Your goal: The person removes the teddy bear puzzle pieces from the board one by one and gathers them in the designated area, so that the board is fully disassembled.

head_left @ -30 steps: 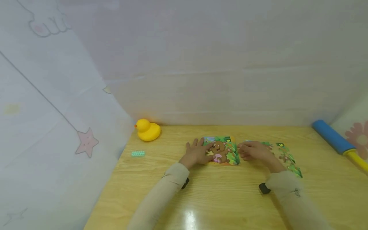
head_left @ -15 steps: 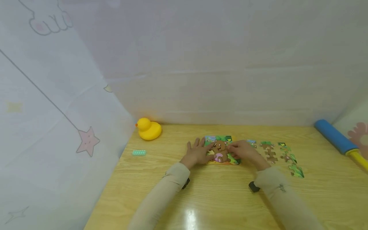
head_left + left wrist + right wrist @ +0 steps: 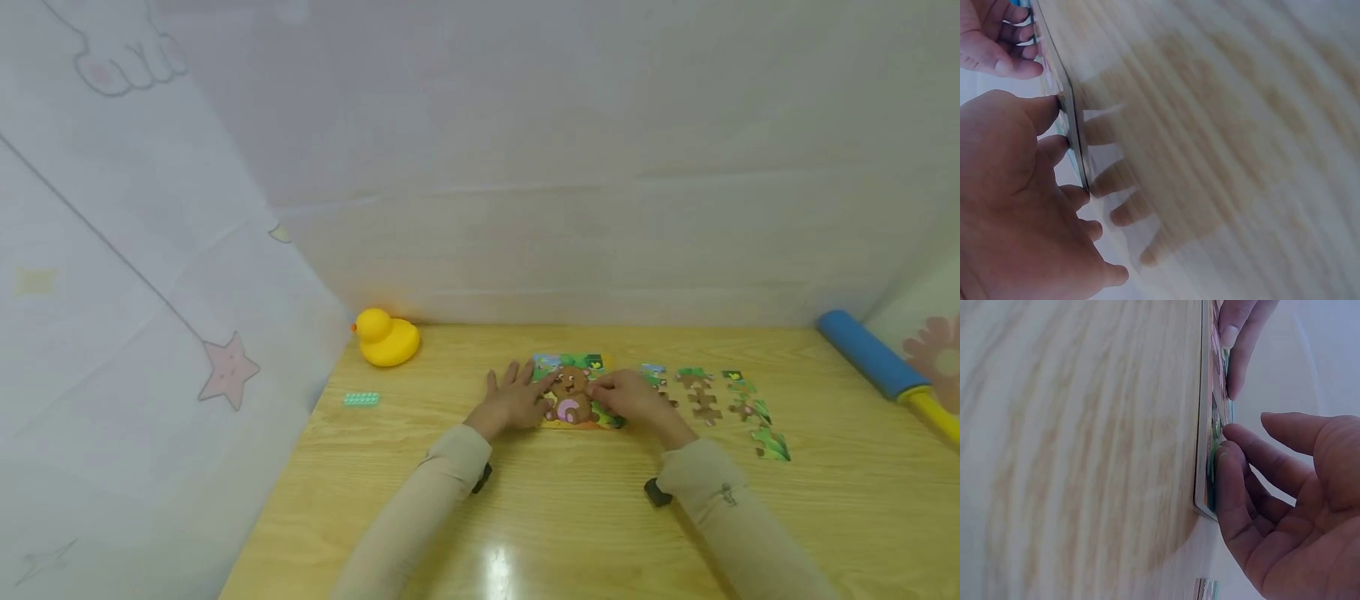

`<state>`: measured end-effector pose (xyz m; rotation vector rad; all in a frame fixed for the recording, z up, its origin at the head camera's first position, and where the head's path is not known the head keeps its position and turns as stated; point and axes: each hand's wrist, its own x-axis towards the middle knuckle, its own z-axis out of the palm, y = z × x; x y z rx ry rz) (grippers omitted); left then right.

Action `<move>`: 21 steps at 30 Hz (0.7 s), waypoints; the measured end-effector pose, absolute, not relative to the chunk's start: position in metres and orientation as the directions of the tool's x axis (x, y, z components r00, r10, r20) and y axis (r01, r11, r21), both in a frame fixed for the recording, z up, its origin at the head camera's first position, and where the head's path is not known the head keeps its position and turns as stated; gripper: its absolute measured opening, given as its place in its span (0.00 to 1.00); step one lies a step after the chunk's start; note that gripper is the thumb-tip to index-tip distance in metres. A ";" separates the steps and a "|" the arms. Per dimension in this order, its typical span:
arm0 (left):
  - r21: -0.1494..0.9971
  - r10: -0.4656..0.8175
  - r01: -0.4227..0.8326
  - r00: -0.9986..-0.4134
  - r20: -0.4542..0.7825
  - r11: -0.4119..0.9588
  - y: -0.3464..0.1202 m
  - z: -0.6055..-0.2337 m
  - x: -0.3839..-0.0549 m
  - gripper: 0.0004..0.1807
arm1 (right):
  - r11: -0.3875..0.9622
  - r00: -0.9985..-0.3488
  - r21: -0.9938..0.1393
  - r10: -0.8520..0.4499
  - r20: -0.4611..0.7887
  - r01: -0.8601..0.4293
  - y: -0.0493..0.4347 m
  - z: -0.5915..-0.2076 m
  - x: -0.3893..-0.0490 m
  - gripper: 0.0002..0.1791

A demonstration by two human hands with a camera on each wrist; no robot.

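A bear jigsaw puzzle (image 3: 572, 412) lies flat on the wooden table, its thin board edge showing in the right wrist view. My left hand (image 3: 508, 408) rests at its left side with fingers spread, and the thumb and a forefinger touch the picture. Over the puzzle's right part, my right hand (image 3: 633, 397) has its fingertips down on the surface. In the right wrist view these fingers (image 3: 1235, 487) bend against the picture while the thumb stands apart; no piece shows between them. To the right lie several loose puzzle pieces (image 3: 705, 406), the nearest partly hidden by the right hand.
A yellow rubber duck (image 3: 390, 340) sits at the table's back left, with a small mint-green studded strip (image 3: 361, 399) in front of it. At the far right lies a blue foam cylinder (image 3: 870, 354) with a yellow handle. White printed sheets enclose the back and left.
My right hand has moved left from beside the loose pieces onto the puzzle's right part, uncovering several of those pieces. The left hand has stayed at the puzzle's left side.
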<state>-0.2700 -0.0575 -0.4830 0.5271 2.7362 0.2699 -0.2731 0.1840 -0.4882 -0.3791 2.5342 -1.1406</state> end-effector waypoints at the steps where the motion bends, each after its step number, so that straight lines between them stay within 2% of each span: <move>1: 0.242 0.389 0.325 -0.873 -0.295 0.914 -0.057 -0.483 -0.270 0.31 | 0.652 -0.908 -0.750 -0.373 -0.190 -0.111 0.184 -0.488 -0.272 0.18; 7: 0.191 0.360 0.312 -0.874 -0.327 0.931 -0.054 -0.482 -0.268 0.31 | 0.702 -0.910 -0.697 -0.370 -0.185 -0.144 0.181 -0.487 -0.270 0.22; 21: 0.179 0.355 0.312 -0.880 -0.315 0.933 -0.052 -0.485 -0.268 0.31 | 0.707 -0.917 -0.690 -0.363 -0.165 -0.156 0.179 -0.485 -0.270 0.15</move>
